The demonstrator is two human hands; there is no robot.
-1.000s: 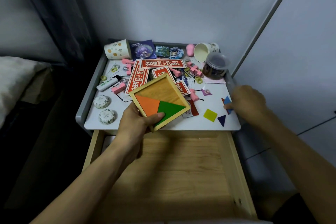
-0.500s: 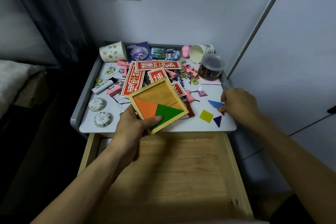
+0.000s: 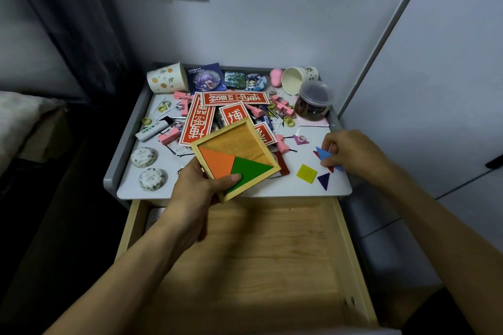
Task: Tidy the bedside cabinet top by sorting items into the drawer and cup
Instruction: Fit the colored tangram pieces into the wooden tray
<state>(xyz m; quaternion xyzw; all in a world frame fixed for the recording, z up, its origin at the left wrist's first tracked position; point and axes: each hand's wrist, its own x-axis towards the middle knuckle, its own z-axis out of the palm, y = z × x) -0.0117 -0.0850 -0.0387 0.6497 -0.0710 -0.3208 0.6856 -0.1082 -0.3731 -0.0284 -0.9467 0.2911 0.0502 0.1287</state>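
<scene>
Left hand [image 3: 201, 190] grips the wooden tray [image 3: 239, 141]; at three o'clock, right hand [image 3: 351, 153] pinches a blue triangle [image 3: 322, 153].

Pale wall [image 3: 272, 22], dark curtain [image 3: 68, 22]

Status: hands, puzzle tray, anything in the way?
Left hand holds puzzle tray, half filled. Right hand pinches blue triangle at cabinet top right edge. Yellow square, purple triangle loose; drawer open.
</scene>
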